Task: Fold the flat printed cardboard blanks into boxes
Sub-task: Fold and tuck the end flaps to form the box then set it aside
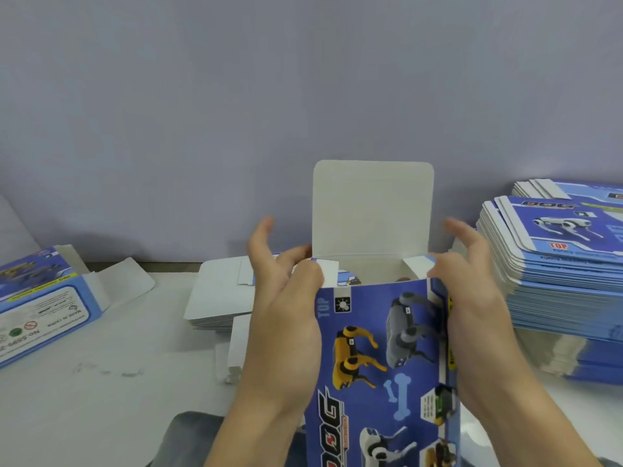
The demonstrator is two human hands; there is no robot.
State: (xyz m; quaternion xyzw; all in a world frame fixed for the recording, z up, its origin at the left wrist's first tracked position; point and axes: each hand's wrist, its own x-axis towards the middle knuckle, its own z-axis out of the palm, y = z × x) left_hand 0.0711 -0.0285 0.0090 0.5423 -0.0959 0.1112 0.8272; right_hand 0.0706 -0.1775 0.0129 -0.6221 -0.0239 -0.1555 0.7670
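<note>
A blue printed box (381,358) with robot-dog pictures stands upright in front of me, held between both hands. Its large white lid flap (372,207) sticks straight up at the far side. My left hand (286,315) grips the box's left side, its thumb pressing the small left dust flap (328,271) inward. My right hand (472,305) grips the right side, thumb on the small right dust flap (418,264). The index fingers of both hands point up, off the box. The box's bottom is out of view.
A tall stack of flat blue blanks (556,264) lies on the right of the white table (118,382). A low pile of blanks, white side up (219,298), lies behind my left hand. A folded box (43,305) lies on its side at far left. A grey wall (303,96) rises behind.
</note>
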